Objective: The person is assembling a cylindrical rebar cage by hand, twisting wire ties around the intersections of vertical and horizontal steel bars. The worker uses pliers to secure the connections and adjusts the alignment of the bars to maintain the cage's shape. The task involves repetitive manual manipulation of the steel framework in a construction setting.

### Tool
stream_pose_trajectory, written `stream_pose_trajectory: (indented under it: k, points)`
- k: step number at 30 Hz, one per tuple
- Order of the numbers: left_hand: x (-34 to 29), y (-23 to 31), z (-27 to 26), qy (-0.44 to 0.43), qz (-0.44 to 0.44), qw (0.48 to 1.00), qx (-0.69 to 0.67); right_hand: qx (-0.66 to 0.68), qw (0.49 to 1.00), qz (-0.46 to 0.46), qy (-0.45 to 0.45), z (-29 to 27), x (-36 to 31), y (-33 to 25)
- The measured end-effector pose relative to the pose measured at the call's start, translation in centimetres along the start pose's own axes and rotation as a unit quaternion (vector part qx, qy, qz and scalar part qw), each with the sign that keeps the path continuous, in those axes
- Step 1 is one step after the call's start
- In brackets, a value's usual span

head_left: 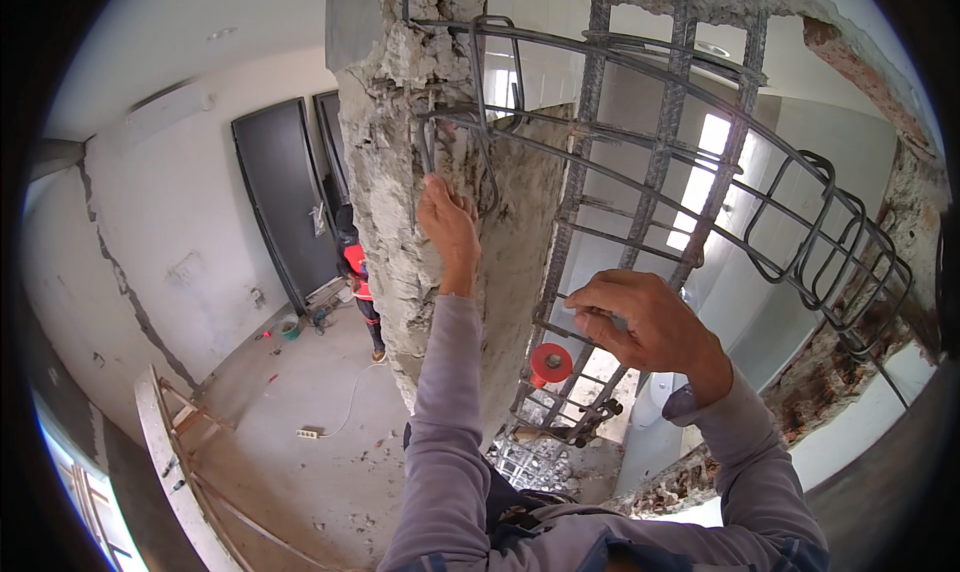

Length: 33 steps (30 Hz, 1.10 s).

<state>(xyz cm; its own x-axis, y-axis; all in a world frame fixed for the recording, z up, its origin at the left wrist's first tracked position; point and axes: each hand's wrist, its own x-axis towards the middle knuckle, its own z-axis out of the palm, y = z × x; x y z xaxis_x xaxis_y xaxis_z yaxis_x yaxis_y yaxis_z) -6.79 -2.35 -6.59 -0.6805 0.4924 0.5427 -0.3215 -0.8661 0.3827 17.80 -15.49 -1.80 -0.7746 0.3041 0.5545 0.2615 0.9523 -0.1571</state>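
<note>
Flanking rough grey concrete column, ribbed grey steel bars, before it, bent dark steel rod, left hand at rod, right hand curled, grips unclear.

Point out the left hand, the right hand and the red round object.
Left hand (450, 227): head view, middle of the hand.
Right hand (650, 322): head view, middle of the hand.
Red round object (549, 374): head view, its red face.

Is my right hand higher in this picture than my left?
No, your right hand is lower, by the steel bars, while your left hand is up at the rough concrete column.
</note>
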Motion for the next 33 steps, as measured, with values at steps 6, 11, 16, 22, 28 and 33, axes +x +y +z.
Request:
stream_pose_trajectory:
  k: [6, 11, 16, 22, 28, 33]
  points:
    - [1.5, 0.2, -1.0, -0.058, -0.017, 0.995, 0.073, -0.009, 0.999, 0.018, -0.046, -0.9, 0.1, -0.3]
    - [1.4, 1.0, -0.3, -0.037, -0.061, 0.997, 0.035, -0.012, 0.996, 0.012, -0.09, -0.6, -0.9, 0.1]
    - [1.4, 1.8, -0.3, -0.041, -0.128, 0.985, -0.105, 0.009, 0.988, 0.02, -0.151, -0.4, -1.5, -0.8]
    - [1.3, 2.5, 1.9, -0.005, -0.155, 0.972, -0.178, 0.004, 0.977, -0.005, -0.212, 1.2, -2.1, -1.0]
    - [1.2, 3.4, 3.4, 0.076, -0.178, 0.97, -0.149, -0.01, 0.979, -0.013, -0.202, 1.2, -2.0, -0.8]
    - [0.1, 2.2, 2.8, 0.045, -0.125, 0.986, -0.1, -0.058, 0.996, 0.014, -0.073, -0.9, 0.5, -1.4]
